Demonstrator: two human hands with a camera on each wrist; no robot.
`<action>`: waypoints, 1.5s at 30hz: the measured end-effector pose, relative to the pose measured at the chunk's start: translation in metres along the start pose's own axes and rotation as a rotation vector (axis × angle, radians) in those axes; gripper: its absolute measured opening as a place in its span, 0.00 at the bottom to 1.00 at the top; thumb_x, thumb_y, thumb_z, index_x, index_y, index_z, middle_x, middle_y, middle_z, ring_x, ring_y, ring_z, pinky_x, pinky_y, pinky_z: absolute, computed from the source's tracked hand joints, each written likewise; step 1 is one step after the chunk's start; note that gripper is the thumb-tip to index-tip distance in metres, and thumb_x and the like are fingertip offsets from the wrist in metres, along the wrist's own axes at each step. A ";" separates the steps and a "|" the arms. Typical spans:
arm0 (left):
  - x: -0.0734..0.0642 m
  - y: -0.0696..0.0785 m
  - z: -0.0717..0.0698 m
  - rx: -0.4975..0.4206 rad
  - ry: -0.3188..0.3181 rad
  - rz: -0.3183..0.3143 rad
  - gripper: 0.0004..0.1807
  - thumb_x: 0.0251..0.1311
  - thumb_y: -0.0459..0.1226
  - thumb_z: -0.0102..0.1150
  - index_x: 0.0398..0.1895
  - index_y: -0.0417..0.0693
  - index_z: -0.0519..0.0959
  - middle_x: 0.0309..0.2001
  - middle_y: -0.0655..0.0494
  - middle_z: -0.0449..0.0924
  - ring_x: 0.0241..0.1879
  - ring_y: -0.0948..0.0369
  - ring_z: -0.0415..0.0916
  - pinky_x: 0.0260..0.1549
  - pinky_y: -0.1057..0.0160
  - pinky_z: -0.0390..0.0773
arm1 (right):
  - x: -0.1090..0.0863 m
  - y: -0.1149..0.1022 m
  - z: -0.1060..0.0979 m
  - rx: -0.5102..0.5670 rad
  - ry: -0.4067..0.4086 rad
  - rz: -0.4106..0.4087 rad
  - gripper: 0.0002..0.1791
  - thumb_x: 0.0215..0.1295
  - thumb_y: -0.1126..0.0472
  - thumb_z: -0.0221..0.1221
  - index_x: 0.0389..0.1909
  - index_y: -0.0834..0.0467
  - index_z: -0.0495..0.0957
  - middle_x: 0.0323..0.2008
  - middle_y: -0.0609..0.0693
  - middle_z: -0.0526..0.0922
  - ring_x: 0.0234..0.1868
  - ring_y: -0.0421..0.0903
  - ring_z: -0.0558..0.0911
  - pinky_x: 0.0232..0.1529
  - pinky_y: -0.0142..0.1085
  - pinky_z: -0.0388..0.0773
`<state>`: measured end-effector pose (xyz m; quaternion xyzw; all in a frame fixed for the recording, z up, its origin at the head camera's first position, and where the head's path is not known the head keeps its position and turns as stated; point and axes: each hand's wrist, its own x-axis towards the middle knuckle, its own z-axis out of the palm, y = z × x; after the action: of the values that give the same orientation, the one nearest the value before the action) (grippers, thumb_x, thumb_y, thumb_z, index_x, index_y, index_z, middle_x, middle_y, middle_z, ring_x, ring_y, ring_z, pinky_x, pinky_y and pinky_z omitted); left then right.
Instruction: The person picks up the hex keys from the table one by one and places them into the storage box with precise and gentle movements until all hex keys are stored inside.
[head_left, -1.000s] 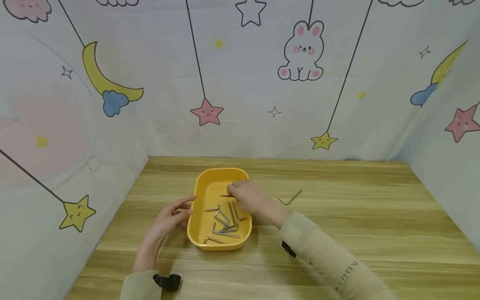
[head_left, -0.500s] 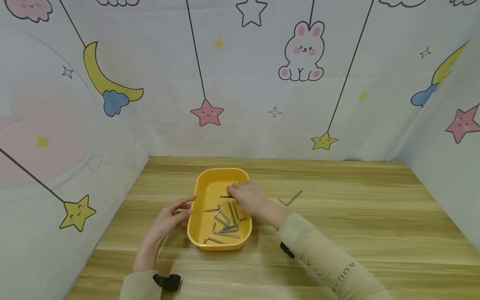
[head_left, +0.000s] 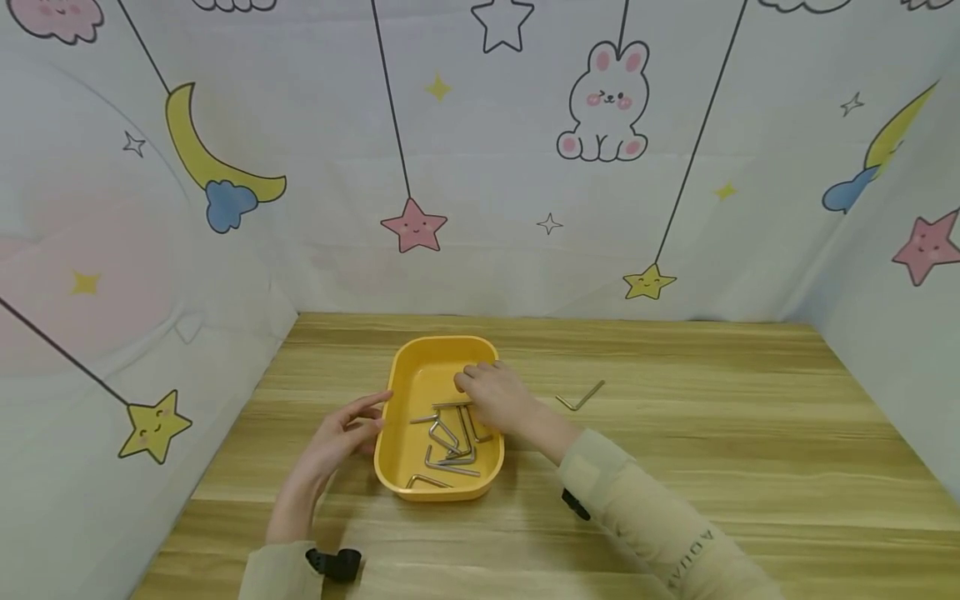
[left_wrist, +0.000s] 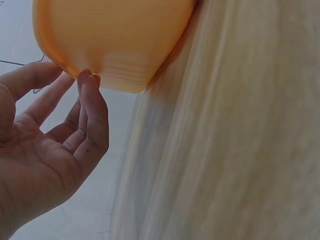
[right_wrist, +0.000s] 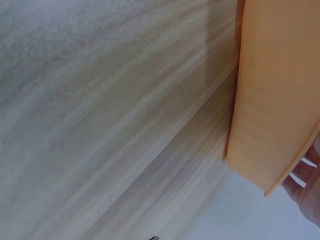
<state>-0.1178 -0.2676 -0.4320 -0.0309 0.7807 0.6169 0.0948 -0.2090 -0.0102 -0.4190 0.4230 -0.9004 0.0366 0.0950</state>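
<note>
A yellow plastic bin [head_left: 438,493] stands on the table with several L-shaped metal hex keys [head_left: 453,471] lying in it. My left hand [head_left: 333,442] is at its left side; loosely bent fingers [left_wrist: 92,107] touch the outer wall near the rim in the left wrist view. Over the right rim reaches my right hand [head_left: 495,396], its fingers bent down inside the bin. One hex key [head_left: 450,405] lies crosswise just below the right thumb, its right end running up to the hand. The right fingertips are hidden, so whether they pinch anything is unclear.
A single hex key [head_left: 576,407] lies on the wooden table [head_left: 675,467] to the right of the bin. Printed white cloth [head_left: 510,267] hangs behind and on both sides of the table.
The crosswise hex key by my right hand has shifted toward the near end of the bin, and more of it shows. Both hands and the bin have stayed almost in place.
</note>
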 end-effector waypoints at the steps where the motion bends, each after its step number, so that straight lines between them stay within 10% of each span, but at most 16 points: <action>1: 0.000 0.000 0.000 0.001 -0.001 0.001 0.27 0.67 0.37 0.54 0.70 0.49 0.66 0.56 0.38 0.67 0.43 0.62 0.76 0.41 0.65 0.82 | -0.001 0.000 0.000 0.009 0.011 0.005 0.11 0.59 0.67 0.59 0.41 0.52 0.78 0.38 0.45 0.81 0.37 0.44 0.78 0.37 0.35 0.73; 45: 0.000 0.000 0.000 0.013 -0.003 0.000 0.28 0.67 0.39 0.54 0.70 0.50 0.65 0.58 0.39 0.65 0.44 0.62 0.76 0.42 0.63 0.83 | -0.063 0.019 -0.003 0.157 0.335 -0.104 0.08 0.59 0.68 0.59 0.37 0.52 0.77 0.37 0.44 0.79 0.41 0.43 0.76 0.43 0.37 0.73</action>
<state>-0.1182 -0.2676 -0.4316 -0.0293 0.7846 0.6119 0.0961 -0.1842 0.0499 -0.4281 0.4631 -0.8433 0.1717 0.2119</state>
